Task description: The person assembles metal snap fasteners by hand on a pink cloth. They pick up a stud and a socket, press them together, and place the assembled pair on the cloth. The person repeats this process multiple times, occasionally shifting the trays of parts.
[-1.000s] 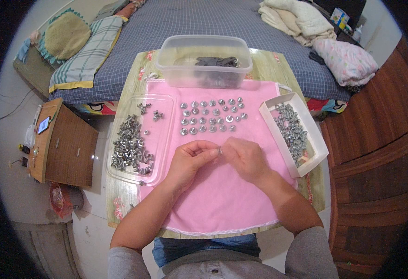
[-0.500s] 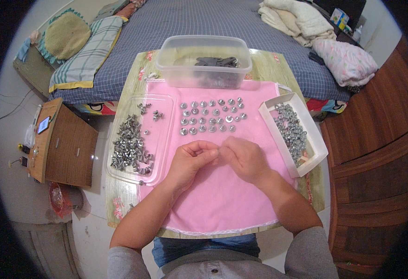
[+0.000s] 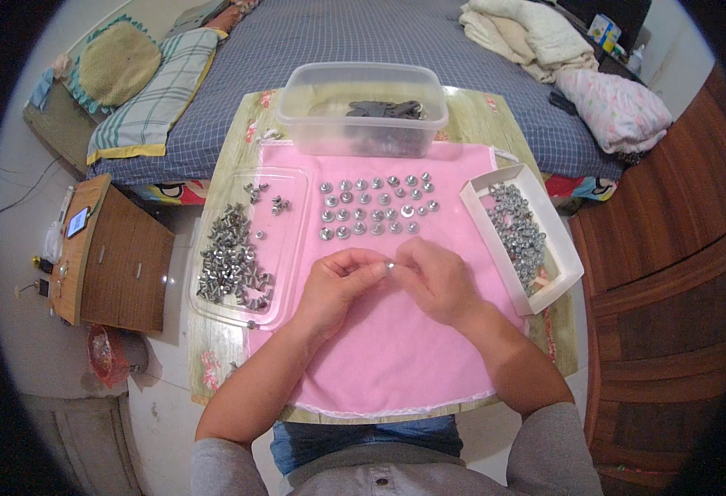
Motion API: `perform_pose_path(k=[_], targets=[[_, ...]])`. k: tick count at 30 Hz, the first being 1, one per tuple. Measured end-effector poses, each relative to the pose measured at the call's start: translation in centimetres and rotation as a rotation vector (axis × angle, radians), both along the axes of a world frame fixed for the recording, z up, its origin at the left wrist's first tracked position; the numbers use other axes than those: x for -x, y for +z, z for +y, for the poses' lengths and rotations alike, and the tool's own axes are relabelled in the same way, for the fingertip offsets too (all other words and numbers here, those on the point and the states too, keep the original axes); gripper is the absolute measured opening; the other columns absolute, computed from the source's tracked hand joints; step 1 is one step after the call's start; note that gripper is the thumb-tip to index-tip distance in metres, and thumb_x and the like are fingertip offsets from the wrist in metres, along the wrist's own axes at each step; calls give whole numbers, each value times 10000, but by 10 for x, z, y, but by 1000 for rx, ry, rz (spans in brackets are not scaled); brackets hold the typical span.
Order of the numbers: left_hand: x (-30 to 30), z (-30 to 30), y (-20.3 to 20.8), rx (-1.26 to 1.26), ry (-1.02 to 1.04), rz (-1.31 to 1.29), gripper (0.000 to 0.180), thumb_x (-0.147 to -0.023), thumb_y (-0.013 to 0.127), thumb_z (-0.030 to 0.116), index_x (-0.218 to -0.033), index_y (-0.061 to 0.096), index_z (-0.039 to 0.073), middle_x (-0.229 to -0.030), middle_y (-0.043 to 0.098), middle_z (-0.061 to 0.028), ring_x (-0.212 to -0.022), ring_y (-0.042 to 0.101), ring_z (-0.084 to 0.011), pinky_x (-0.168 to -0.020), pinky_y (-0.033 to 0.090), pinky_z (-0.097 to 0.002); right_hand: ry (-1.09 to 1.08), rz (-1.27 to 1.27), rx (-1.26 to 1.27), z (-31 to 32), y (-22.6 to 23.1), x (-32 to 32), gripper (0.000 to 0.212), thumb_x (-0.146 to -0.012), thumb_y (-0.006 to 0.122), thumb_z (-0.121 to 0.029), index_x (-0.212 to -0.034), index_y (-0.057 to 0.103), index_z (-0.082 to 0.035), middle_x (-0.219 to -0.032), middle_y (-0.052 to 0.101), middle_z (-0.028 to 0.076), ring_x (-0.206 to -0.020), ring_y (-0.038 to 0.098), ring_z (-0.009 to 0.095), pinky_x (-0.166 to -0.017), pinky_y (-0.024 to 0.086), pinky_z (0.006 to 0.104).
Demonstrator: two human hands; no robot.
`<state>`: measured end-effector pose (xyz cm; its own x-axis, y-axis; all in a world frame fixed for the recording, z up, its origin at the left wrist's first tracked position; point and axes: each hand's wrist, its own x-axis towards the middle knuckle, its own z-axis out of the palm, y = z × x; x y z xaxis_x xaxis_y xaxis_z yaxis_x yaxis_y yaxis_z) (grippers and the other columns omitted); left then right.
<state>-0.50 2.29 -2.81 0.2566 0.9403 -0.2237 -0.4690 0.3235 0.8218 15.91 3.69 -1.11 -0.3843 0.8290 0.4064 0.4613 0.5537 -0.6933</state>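
My left hand and my right hand meet above the pink cloth, fingertips nearly touching. Between them glints a small silver metal fastener, pinched by both hands; its exact shape is mostly covered by fingers. Just beyond my hands, several rows of silver screw pieces with round, washer-like bases stand on the cloth. Left of my left hand lies a shallow clear plastic lid holding a heap of short metal screws. On the right, a white box contains many small silver nuts.
A clear plastic tub with dark pieces inside stands at the table's far edge. Behind it is a bed with a blue checked cover. A wooden cabinet is at the left, with a red-lined bin below it.
My right hand's fingers have shifted and turned slightly, so the shiny fastener now shows between the fingertips. My left hand has hardly moved, and the rows on the cloth look the same.
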Motion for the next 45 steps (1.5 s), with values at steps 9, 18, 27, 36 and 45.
perform_pose_path(k=[9, 18, 27, 36, 45], targets=[[1, -1, 3, 10, -38, -60, 127, -782, 573, 35, -902, 564, -5, -832, 592, -73, -738, 581, -132, -709, 498, -247, 6, -67, -70, 0, 2, 0, 172, -819, 502, -232, -761, 474, -71, -659, 522, 114, -622, 539, 291, -528, 425, 385], [1, 1, 0, 46, -57, -88, 119, -779, 574, 32, -892, 568, -4, -821, 593, -69, -724, 579, -129, -703, 498, -242, -6, -38, -45, 0, -2, -1, 164, -821, 494, -217, -750, 474, -71, -643, 523, 112, -607, 539, 296, -519, 420, 388], [4, 0, -2, 51, -59, -63, 127, -770, 578, 13, -896, 573, -4, -840, 598, -88, -750, 594, -149, -707, 510, -247, 17, -58, 25, -1, 0, -1, 174, -827, 485, -208, -728, 464, -67, -639, 518, 113, -603, 535, 298, -516, 410, 388], [4, 0, -1, 63, -61, -56, 134, -767, 577, 6, -900, 571, -6, -847, 600, -91, -774, 597, -159, -723, 511, -257, 26, -16, 56, -2, -1, 1, 194, -835, 474, -208, -718, 458, -54, -601, 502, 130, -575, 525, 310, -504, 395, 403], [1, 0, 0, 17, -19, -19, 128, -753, 589, -9, -880, 567, -17, -838, 598, -91, -752, 591, -146, -722, 504, -254, -32, -27, 146, -3, -3, 2, 260, -856, 450, -251, -712, 483, -37, -583, 504, 164, -546, 520, 333, -473, 391, 381]])
